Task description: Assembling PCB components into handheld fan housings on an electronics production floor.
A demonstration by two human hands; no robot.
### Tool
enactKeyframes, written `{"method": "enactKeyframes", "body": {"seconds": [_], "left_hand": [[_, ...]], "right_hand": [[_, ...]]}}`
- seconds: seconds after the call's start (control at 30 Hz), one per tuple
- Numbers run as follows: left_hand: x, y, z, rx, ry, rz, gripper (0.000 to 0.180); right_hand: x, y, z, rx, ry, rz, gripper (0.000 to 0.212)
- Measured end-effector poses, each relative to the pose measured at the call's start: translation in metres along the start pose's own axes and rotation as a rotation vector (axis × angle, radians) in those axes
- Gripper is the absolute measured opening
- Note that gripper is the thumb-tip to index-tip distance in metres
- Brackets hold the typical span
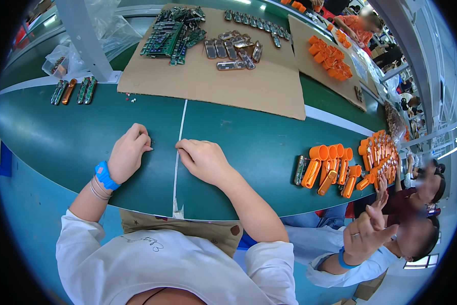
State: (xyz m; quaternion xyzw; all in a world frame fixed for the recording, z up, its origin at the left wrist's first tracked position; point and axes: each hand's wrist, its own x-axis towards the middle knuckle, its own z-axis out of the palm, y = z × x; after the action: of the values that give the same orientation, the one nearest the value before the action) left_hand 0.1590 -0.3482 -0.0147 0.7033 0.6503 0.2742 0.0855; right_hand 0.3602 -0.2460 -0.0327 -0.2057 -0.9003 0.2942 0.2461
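My left hand point(130, 153), a blue band on its wrist, is over the green table left of the white seam line. Its fingers are curled in, and whatever they may hold is hidden. Just right of the seam is my right hand point(206, 158), thumb and fingers pressed together with the tips near the line; nothing can be made out in them. A small gap of table separates the two hands. Nearest to the right hand among the parts is a group of orange plastic pieces with round cup ends point(312, 173), beside a circuit board assembly point(300, 170).
Beyond my hands, a cardboard sheet point(152, 84) carries piled green circuit boards point(167, 38) and copper-edged casings point(229, 50). Several narrow assemblies point(86, 90) lie far left. More orange parts point(378, 152) sit at right, where a co-worker's raised hand point(363, 236) reaches near the table edge.
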Motion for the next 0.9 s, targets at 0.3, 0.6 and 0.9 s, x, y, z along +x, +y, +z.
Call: {"method": "enactKeyframes", "body": {"seconds": [0.3, 0.6, 0.9], "left_hand": [[0.000, 0.002, 0.002, 0.128, -0.011, 0.080, 0.017], [-0.004, 0.001, -0.001, -0.031, 0.002, -0.026, 0.020], [0.002, 0.008, -0.006, 0.094, 0.042, 0.034, 0.022]], "right_hand": [[-0.001, 0.001, 0.001, 0.009, 0.003, -0.004, 0.009], [0.000, 0.000, -0.003, -0.005, -0.034, 0.012, 0.010], [-0.002, 0.001, -0.002, 0.002, -0.016, 0.006, 0.009]]}}
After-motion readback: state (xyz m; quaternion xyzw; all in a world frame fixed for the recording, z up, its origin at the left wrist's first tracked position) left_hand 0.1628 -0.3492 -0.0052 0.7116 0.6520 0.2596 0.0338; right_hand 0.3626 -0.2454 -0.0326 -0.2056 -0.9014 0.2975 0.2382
